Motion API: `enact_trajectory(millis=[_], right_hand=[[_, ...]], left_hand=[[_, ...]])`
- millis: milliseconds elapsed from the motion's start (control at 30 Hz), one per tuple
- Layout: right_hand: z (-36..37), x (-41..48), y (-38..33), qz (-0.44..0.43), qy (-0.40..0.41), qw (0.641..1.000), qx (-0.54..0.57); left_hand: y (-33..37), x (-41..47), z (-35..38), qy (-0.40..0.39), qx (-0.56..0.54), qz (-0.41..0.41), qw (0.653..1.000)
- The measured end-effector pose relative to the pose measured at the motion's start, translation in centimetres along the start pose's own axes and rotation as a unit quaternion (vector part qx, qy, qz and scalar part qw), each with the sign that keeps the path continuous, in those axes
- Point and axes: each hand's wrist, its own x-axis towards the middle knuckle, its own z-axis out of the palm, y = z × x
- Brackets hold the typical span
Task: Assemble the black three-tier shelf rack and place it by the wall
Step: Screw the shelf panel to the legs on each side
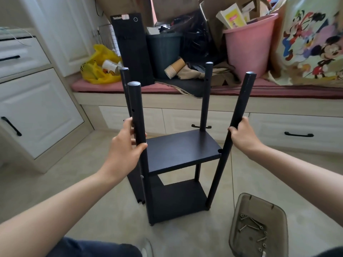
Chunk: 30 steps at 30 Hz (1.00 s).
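Rack (182, 151) gripped at both sides: left hand (124, 147), right hand (243, 134); screw tray (259, 205) beside.

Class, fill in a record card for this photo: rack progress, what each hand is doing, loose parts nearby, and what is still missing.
Progress: rack stands on the floor with two shelves fitted.
Left hand: grips the front-left post.
Right hand: grips the front-right post.
Loose parts: screws in a clear tray; black panel at the rack's left side, partly hidden.
Missing: top shelf; the post tops are bare.
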Motion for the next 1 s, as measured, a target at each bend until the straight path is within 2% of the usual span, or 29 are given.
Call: enact_trajectory(millis=[133, 333, 633, 1000], right_hand=[[-1.4, -1.5, 0.6, -0.032, -0.011, 0.999, 0.013], [-4.2, -4.1, 1.7, -0.057, -0.019, 0.998, 0.033], [-6.5, -7.0, 2.3, -0.067, -0.031, 0.996, 0.039], [-5.6, -8.3, 1.1, -0.076, -0.099, 0.992, 0.004]], left_hand=[[-0.7, 2.1, 0.3, 0.040, 0.001, 0.019, 0.999], [-1.4, 4.8, 2.2, 0.047, -0.010, 0.043, 0.998], [-2.4, 7.9, 6.6, 0.040, -0.022, 0.027, 0.999], [-5.5, 10.3, 7.4, 0.089, -0.016, -0.006, 0.996]])
